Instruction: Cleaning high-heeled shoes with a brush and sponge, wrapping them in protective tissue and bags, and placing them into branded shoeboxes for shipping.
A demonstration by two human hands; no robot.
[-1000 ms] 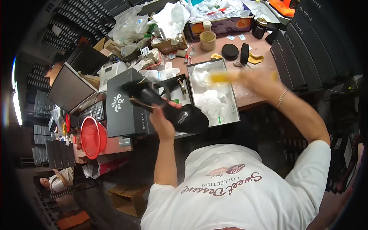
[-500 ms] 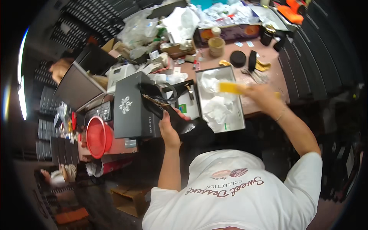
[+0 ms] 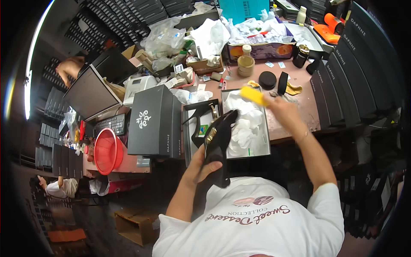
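My left hand (image 3: 204,166) is wrapped round a black shoe (image 3: 220,139) with gold-coloured trim, held tilted in front of my chest. In my right hand (image 3: 287,112) is a flat yellow rectangular piece (image 3: 252,95), raised over an open box part (image 3: 267,145) with white tissue paper (image 3: 244,128) in it. What the yellow piece is made of cannot be told. Left of the tissue, a second open box part (image 3: 187,147) holds another black strapped item (image 3: 196,124), partly hidden by the shoe.
Closed black shoe boxes (image 3: 154,124) stand left of the open box; more are stacked at right (image 3: 355,68). A red basin (image 3: 107,152), keyboard (image 3: 109,124) and monitor (image 3: 92,94) are at left. A jar (image 3: 245,66), black round tin (image 3: 267,80) and yellow cloth (image 3: 293,88) lie beyond.
The shoe has turned more upright and come nearer my chest in my left hand. My right hand has shifted slightly left with the yellow piece, which now tilts. The view has shifted a little.
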